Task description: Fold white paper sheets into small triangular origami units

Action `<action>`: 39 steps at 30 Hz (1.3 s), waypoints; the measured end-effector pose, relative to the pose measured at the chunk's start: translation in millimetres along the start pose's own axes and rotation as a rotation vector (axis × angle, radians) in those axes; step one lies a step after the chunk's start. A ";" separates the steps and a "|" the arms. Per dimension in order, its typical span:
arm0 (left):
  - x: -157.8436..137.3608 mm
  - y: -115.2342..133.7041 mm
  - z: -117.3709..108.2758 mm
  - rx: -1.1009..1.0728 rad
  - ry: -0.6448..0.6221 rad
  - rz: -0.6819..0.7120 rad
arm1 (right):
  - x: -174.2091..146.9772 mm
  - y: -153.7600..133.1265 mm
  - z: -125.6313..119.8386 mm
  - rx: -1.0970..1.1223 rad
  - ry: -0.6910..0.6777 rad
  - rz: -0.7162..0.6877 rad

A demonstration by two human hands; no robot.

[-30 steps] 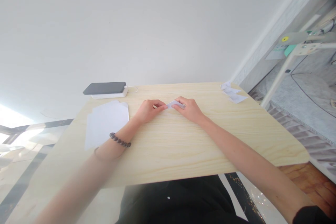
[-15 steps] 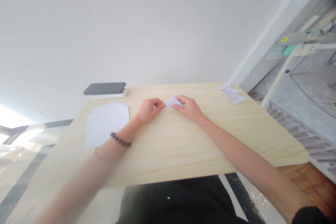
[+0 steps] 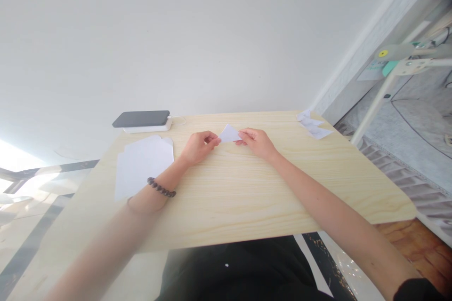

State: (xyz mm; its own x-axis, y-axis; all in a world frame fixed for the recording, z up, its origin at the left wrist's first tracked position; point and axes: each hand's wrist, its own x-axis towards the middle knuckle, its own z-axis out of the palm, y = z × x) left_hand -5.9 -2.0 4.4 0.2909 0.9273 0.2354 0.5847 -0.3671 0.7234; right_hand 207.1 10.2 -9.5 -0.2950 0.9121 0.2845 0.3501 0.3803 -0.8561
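A small folded white paper [image 3: 229, 133], triangular with its point upward, is held between my two hands over the middle of the table. My left hand [image 3: 201, 146] pinches its left corner between thumb and fingers. At the right corner, my right hand [image 3: 257, 142] grips it with the thumb on top and the fingertips partly underneath. A dark beaded bracelet circles my left wrist. Several white paper sheets [image 3: 143, 164] lie overlapping beside my left forearm. Folded white papers [image 3: 314, 127] rest at the table's far right corner.
A dark phone [image 3: 141, 118] lies on a white box-like device [image 3: 148, 128] at the back left, with a white cable. The pale wooden table [image 3: 240, 202] meets a white wall [image 3: 212, 37]. To the right stands a white metal frame [image 3: 374, 99].
My right hand has shifted its grip to the paper's right corner, its thumb moving off the front. More of the folded paper's face shows now. The left hand has barely moved.
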 end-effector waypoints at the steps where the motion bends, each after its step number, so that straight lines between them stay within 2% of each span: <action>1: 0.1 -0.4 0.0 -0.007 -0.009 -0.003 | -0.1 0.1 0.0 -0.006 0.008 0.000; 13: -4.3 6.4 -0.7 -0.119 -0.175 -0.017 | -2.3 -2.8 0.0 -0.024 0.026 -0.009; 22: -4.8 10.8 -3.7 -0.072 -0.190 -0.019 | -1.7 -2.0 1.0 -0.011 0.022 0.021; 28: -3.9 10.1 -3.7 -0.030 -0.201 -0.028 | -3.6 -9.0 4.6 -0.080 0.086 0.005; 33: -4.5 6.5 -1.9 -0.048 -0.202 -0.040 | -4.8 -11.2 5.6 -0.057 0.084 -0.015; 39: -5.7 7.4 2.3 -0.084 -0.144 0.037 | -3.6 -7.2 6.1 -0.036 0.083 -0.048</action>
State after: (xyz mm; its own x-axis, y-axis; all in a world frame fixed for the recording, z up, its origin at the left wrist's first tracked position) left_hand -1.5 -10.2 6.9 0.4202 0.8911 0.1713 0.5084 -0.3876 0.7689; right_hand 200.2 3.2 -6.9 -0.2384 0.9016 0.3610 0.3694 0.4280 -0.8248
